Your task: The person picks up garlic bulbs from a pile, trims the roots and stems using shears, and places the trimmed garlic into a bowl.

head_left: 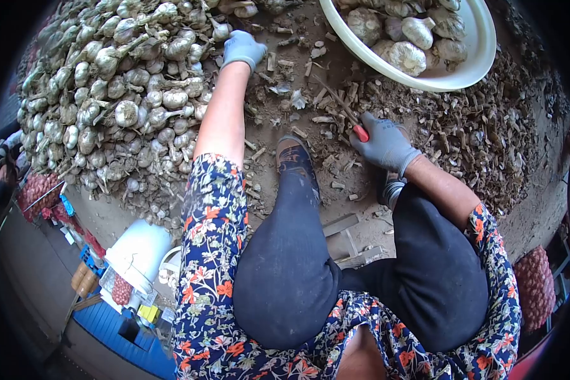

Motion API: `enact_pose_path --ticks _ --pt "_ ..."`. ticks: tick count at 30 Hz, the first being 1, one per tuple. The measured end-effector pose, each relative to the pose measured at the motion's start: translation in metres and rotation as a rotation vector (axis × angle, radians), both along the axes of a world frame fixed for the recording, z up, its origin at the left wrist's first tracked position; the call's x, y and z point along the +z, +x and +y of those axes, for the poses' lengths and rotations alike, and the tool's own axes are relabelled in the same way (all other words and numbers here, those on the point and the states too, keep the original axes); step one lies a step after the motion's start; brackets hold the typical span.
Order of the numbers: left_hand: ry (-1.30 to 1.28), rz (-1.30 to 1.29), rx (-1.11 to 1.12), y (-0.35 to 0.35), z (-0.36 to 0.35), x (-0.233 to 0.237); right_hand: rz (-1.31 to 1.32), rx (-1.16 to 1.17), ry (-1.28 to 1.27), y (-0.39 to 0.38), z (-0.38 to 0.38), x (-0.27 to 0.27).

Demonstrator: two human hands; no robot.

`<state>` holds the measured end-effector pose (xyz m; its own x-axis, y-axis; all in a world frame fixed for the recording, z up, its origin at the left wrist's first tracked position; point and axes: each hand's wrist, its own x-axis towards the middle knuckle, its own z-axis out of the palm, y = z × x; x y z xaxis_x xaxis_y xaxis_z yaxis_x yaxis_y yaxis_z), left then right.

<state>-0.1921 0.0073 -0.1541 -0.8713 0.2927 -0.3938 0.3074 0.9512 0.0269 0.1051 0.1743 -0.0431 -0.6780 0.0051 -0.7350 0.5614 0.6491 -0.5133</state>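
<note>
My left hand [243, 49], in a grey glove, reaches to the right edge of a big heap of garlic [126, 114] with dried stems. Its fingers are curled against a garlic bulb [221, 30]; the fingertips are partly hidden. In my right hand [386, 142], also gloved, is a knife [360, 131] with a red handle. The narrow blade points up and left over the littered ground, touching no bulb. Beyond the knife, at the top right, a pale round basin [399, 73] holds several garlic bulbs with short-cut stems.
Cut stems and dry skins [481, 126] cover the ground to the right and between the hands. A low wooden frame [348, 244] lies between my legs. White buckets [139, 250] stand at the lower left. Filled red mesh sacks [534, 288] are at both sides.
</note>
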Motion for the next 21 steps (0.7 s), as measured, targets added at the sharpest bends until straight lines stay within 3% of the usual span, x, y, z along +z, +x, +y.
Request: enact_pose_path --ticks 3,5,6,8,13,16,18,21 --pt "0.047 0.058 0.051 0.031 -0.016 0.026 0.033 0.017 0.020 -0.001 0.002 -0.006" --pt "0.855 -0.457 0.404 0.046 -0.032 0.036 0.094 0.021 0.072 -0.006 0.003 -0.004" --pt "0.844 -0.459 0.399 0.058 -0.035 0.047 0.144 0.023 0.127 -0.007 0.002 -0.003" --pt "1.344 -0.627 0.334 0.089 -0.029 0.074 0.239 0.039 0.174 -0.009 0.000 -0.001" --pt "1.224 -0.725 0.356 0.127 -0.023 0.125 0.470 0.100 0.346 -0.026 -0.006 0.019" --pt "1.102 -0.601 0.185 0.129 -0.027 0.116 0.478 0.154 0.378 -0.028 -0.008 0.024" --pt "0.954 -0.356 -0.111 0.129 -0.027 0.117 0.458 0.182 0.383 -0.026 -0.008 0.024" --pt "0.984 -0.449 -0.054 0.133 -0.027 0.116 0.398 0.247 0.370 -0.026 -0.008 0.022"
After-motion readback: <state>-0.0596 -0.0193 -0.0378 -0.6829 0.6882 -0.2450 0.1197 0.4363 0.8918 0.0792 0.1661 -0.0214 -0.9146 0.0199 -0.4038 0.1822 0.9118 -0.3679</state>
